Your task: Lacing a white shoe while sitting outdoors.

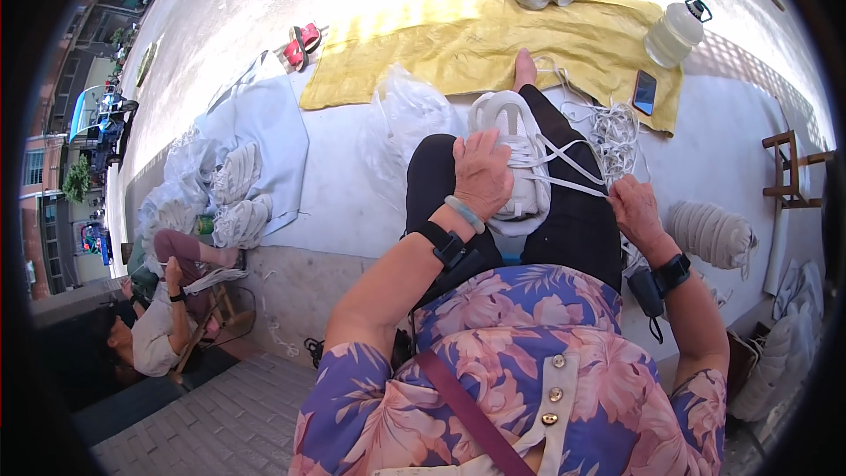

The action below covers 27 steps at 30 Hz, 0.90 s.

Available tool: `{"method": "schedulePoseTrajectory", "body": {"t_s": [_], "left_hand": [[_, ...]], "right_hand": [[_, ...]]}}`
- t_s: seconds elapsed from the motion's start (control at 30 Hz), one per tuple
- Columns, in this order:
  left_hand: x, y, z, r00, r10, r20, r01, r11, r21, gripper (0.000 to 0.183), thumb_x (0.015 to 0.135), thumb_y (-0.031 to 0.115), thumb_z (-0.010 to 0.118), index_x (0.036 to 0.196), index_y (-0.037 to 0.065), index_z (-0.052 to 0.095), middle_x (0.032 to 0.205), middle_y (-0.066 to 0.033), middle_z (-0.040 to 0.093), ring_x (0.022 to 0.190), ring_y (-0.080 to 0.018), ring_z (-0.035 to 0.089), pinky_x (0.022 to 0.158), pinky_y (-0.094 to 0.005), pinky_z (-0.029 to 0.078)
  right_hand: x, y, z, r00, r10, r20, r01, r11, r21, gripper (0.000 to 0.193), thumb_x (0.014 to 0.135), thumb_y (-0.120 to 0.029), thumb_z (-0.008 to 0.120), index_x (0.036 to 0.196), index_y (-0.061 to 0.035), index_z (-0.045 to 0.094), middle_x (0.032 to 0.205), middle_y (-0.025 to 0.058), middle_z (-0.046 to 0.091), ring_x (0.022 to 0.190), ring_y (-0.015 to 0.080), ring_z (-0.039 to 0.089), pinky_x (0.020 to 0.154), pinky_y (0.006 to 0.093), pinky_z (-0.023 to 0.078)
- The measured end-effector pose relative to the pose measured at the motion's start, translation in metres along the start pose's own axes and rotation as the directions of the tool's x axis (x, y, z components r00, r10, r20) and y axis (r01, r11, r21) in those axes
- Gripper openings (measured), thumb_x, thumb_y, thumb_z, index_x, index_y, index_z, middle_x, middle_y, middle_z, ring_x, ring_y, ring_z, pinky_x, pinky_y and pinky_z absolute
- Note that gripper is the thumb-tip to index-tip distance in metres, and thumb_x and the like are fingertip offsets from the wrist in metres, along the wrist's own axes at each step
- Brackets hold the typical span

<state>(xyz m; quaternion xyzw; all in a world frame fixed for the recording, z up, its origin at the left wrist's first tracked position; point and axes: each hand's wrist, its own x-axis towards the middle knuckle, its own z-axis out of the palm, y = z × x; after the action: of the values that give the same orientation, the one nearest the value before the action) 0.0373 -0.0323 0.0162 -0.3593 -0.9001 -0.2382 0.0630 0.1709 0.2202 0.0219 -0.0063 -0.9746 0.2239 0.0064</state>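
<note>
A white sneaker [526,154] rests on my lap between my black-trousered thighs, its toe end close to my body. My left hand [483,174] grips the shoe's left side, fingers curled over the upper. Out to the right, my right hand [636,216] pinches white shoelace [577,186] that runs taut from the shoe's eyelets. Another loop of lace crosses above it. The fingertips' exact hold on the lace is too small to make out. Beyond my right thigh lies a tangled heap of white laces [617,134].
A yellow sheet [397,31] bears a phone [644,92] and a large clear jug [677,33]. Stacked white shoes [712,234] lie right, near a wooden stool [784,169]. Bundled shoes [238,203] lie left, where another person [159,335] sits. Red sandals [302,46] lie further off.
</note>
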Motion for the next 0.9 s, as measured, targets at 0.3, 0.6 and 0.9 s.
{"method": "schedulePoseTrajectory", "body": {"t_s": [0.3,0.6,0.9], "left_hand": [[0.013,0.009,0.000,0.973,0.201,0.112,-0.223,0.944,0.241,0.015,0.072,0.011,0.054,0.086,0.007,0.056,0.102,-0.0133,0.053,0.098,-0.0292,0.048,0.091,-0.0539,0.031],[0.011,-0.030,-0.024,0.994,0.090,-0.067,-0.071,0.967,0.245,0.015,0.072,0.007,0.051,0.086,0.008,0.057,0.067,-0.0055,0.056,0.074,-0.0235,0.056,0.086,-0.0419,0.038],[-0.007,-0.074,-0.028,0.704,-0.691,-0.164,0.502,0.647,-0.574,0.024,0.077,0.000,0.044,0.093,-0.001,0.062,0.073,-0.0093,0.064,0.065,-0.0159,0.060,0.062,-0.0272,0.048]], "right_hand": [[0.043,-0.051,0.023,0.948,-0.280,-0.149,0.294,0.952,0.084,0.018,0.069,-0.008,0.056,0.086,-0.0101,0.054,0.082,0.0040,0.053,0.077,0.0228,0.051,0.071,0.0355,0.035],[0.047,-0.053,0.043,0.959,-0.283,-0.016,0.283,0.957,0.064,0.004,0.077,-0.013,0.052,0.075,-0.0096,0.051,0.063,0.0052,0.054,0.066,0.0243,0.054,0.064,0.0370,0.034],[0.014,-0.024,0.001,0.976,-0.212,0.044,0.200,0.962,0.188,0.013,0.078,-0.014,0.055,0.069,-0.0063,0.051,0.059,0.0118,0.051,0.061,0.0334,0.052,0.056,0.0425,0.040]]}}
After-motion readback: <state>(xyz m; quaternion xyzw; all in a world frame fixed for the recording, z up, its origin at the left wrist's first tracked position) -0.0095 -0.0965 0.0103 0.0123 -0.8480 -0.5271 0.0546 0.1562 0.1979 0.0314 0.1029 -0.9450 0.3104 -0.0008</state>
